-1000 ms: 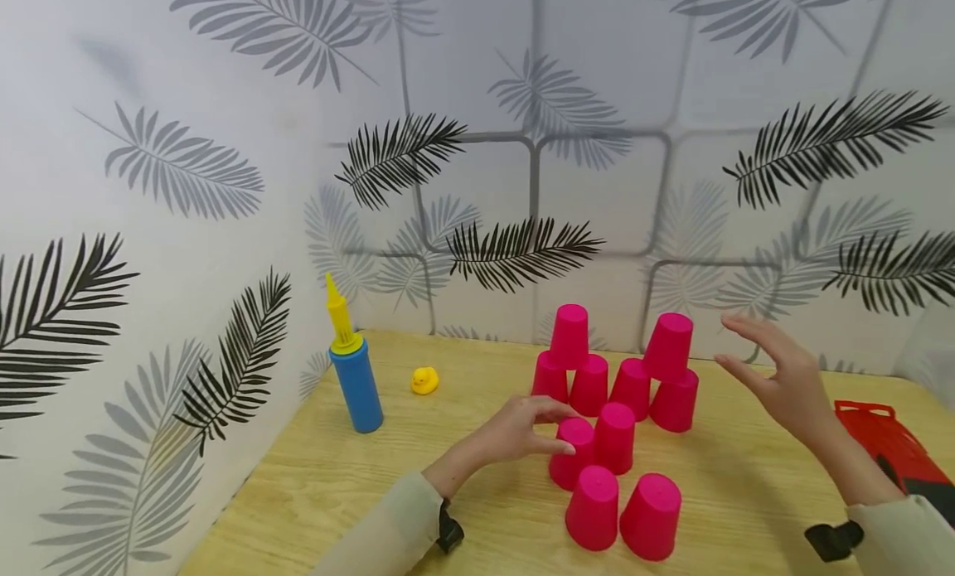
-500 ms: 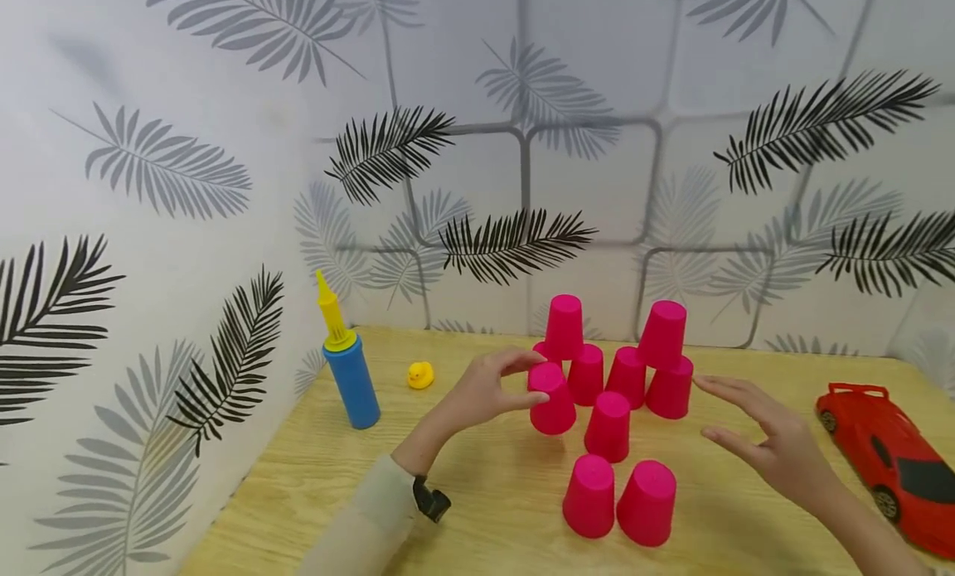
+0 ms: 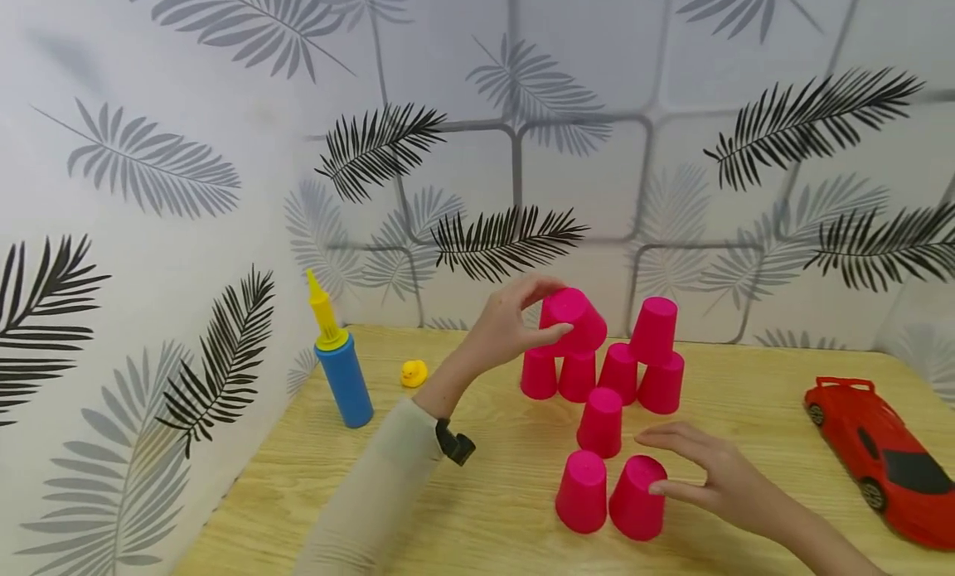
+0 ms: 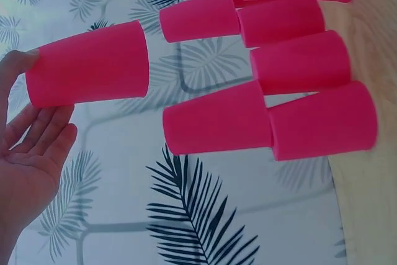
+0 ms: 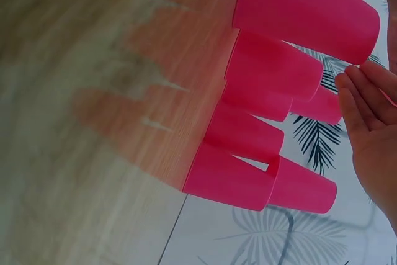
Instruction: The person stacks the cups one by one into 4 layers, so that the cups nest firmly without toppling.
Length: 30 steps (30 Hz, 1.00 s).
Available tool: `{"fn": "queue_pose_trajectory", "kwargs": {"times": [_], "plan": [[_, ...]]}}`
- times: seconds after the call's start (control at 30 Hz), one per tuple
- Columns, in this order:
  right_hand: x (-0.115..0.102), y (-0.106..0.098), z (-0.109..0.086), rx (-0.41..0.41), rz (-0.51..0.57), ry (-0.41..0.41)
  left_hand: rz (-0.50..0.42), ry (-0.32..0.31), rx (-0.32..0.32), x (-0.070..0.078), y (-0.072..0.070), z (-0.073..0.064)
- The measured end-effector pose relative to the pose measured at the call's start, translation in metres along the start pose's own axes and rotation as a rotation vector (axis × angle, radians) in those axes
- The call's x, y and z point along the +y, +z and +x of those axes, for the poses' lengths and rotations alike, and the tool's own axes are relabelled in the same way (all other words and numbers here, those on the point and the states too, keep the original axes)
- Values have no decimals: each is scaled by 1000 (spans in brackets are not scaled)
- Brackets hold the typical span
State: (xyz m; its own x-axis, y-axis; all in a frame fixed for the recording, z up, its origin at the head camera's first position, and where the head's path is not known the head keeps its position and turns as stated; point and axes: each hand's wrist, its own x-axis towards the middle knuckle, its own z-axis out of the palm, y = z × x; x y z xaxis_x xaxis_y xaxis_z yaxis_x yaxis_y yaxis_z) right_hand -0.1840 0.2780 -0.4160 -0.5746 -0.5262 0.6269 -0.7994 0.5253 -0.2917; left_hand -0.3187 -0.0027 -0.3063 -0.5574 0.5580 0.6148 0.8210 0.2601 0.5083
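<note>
My left hand (image 3: 515,323) grips an upside-down pink cup (image 4: 87,66), raised off the table and tilted. In the head view it overlaps the top cup of the left three-cup stack, whose lower cups (image 3: 539,375) stand side by side. A second three-cup stack, with its top cup (image 3: 654,331), stands to the right. Nearer are a single cup (image 3: 600,423) and two front cups, left (image 3: 581,493) and right (image 3: 637,500). My right hand (image 3: 716,476) is beside the right front cup, thumb overlapping it; in the right wrist view the straight fingers (image 5: 363,100) are right at its upper end.
A red toy car (image 3: 880,460) sits on the right of the wooden table (image 3: 477,510). On the left are a blue and yellow hand pump (image 3: 346,381), standing upright, and a small yellow duck (image 3: 414,374). Leaf-patterned walls (image 3: 582,186) border the table's back and left.
My left hand has lifted a cup from beside the single middle cup up to the left stack's top. My right hand has moved left and down to the right front cup.
</note>
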Motion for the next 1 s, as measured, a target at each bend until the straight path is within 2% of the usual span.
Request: {"fn": "queue_pose_trajectory", "kwargs": {"times": [0.13,0.27,0.37,0.43,0.77,0.9,1.0], "plan": [[-1,2,-2,-73,9,48,46,14,-29,-1,9,20],[-2,5,-4,-136,36,80,166,3,-112,-6,21,33],[-4,6,-4,-147,42,92,239,-9,-184,-9,29,40],[-4,6,-3,-144,32,96,257,-15,-226,-9,34,45],[-2,4,-2,-145,65,73,386,-17,-370,-14,55,54],[-1,3,-3,-136,51,50,387,-22,-413,-15,59,55],[-1,2,-3,-141,46,57,381,-29,-418,-16,61,57]]}}
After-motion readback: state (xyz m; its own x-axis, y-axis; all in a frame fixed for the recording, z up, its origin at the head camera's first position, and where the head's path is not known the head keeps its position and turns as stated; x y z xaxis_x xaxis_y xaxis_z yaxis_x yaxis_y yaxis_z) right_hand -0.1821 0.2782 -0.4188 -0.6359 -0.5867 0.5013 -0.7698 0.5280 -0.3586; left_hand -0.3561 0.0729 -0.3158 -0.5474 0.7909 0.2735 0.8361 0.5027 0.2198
